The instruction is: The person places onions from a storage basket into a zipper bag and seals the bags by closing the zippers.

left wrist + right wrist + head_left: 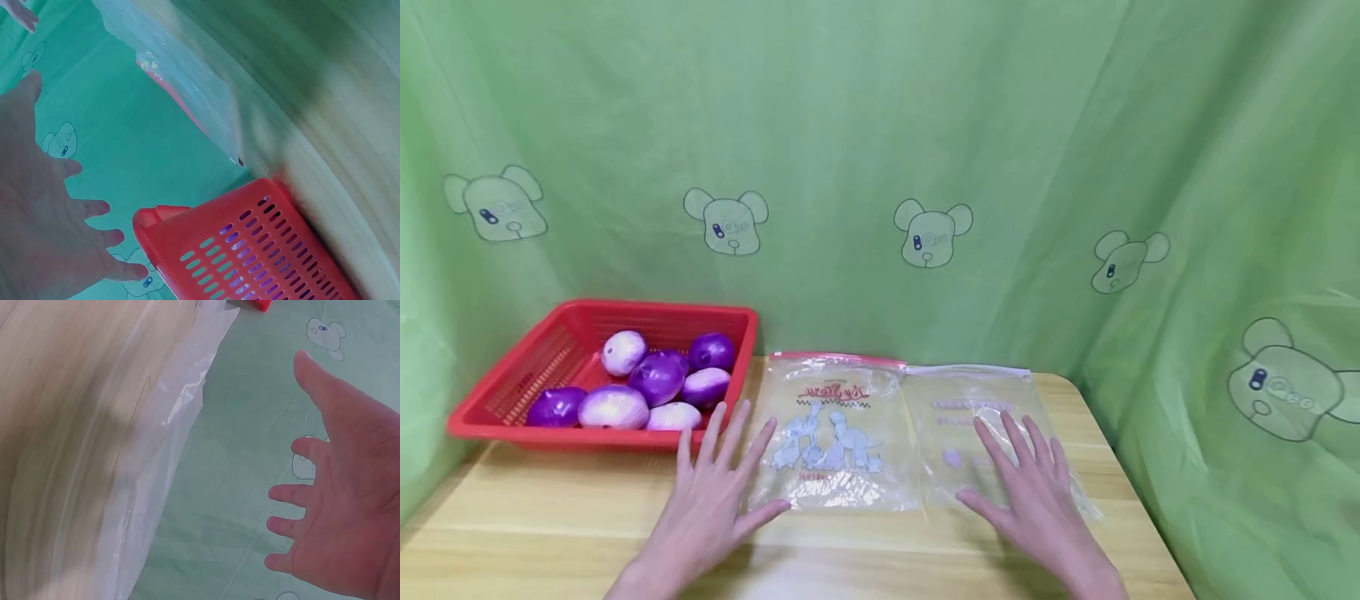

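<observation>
My left hand (pixel 703 496) hovers with spread fingers between the red basket and a clear zip bag (pixel 831 492) that has a red zip strip and blue printed figures. Over a second clear zip bag (pixel 951 417), with a pale zip strip, my right hand (pixel 1037 496) is held with its fingers spread too. Both bags lie flat side by side on the table. Several purple and white onions (pixel 658 377) sit in the red basket (pixel 482 417) at the left. In the wrist views, the left palm (pixel 44 219) and the right palm (pixel 356 506) hold nothing.
A wooden table (pixel 820 567) carries everything, its rounded right edge beside the curtain. Green curtain (pixel 850 100) with mouse-head drawings hangs behind and along both sides, close to the basket and the bags. The basket's slotted side (pixel 250 250) shows in the left wrist view.
</observation>
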Available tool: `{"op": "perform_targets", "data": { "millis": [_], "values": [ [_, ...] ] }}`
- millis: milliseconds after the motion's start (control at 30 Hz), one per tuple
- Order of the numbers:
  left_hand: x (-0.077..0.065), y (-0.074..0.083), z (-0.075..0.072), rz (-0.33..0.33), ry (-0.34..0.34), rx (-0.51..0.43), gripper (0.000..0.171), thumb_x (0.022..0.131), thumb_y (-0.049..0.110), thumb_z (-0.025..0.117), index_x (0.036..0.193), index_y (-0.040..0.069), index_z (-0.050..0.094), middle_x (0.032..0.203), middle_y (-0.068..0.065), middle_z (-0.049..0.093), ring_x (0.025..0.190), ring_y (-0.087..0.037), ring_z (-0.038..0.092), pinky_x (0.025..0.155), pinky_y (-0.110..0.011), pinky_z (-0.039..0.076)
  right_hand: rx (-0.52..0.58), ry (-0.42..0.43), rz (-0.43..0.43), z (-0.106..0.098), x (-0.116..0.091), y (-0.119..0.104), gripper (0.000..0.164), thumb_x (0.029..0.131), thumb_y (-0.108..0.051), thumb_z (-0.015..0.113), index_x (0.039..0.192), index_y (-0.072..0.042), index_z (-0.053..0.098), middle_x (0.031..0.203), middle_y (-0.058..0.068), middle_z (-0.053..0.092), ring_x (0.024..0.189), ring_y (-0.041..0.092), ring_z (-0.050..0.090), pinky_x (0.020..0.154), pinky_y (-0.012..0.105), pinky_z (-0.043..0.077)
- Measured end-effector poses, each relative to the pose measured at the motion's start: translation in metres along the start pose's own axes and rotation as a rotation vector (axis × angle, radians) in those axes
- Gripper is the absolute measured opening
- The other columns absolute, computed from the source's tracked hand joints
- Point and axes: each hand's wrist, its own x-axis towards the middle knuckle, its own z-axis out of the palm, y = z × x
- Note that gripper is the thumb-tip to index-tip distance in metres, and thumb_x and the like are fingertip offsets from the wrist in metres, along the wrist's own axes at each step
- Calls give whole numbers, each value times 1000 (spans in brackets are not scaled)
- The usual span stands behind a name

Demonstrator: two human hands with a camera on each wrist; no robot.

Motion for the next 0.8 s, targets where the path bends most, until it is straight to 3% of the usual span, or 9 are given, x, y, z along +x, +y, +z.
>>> {"op": "perform_targets", "data": {
  "millis": [300,500,667,800],
  "values": [
    [-1,-5,2,-21,-26,16,97,84,77,51,159,21,24,166,-14,5,151,-42,2,115,-69,-3,0,-11,54,-1,-1,11,88,85,-59,69,157,-23,32,158,21,29,145,48,16,111,73,10],
    [-4,-7,6,-25,-19,13,98,83,73,57,156,13,32,164,-22,10,149,-46,6,116,-68,0,39,-57,125,3,-1,24,84,89,-54,68,157,-21,30,156,26,29,143,52,17,110,75,8],
    [-6,-8,6,-42,-11,4,102,79,70,64,151,2,38,162,-29,9,148,-48,5,115,-68,11,81,-210,254,8,-7,43,80,97,-54,55,157,-11,26,152,37,24,135,64,19,102,81,15],
    [-8,-8,5,-68,-30,9,101,79,69,66,149,-1,41,162,-30,4,149,-45,3,115,-67,15,93,-346,377,13,-13,61,84,100,-59,45,157,-3,20,149,45,18,128,72,19,96,84,17]
  ]
}}
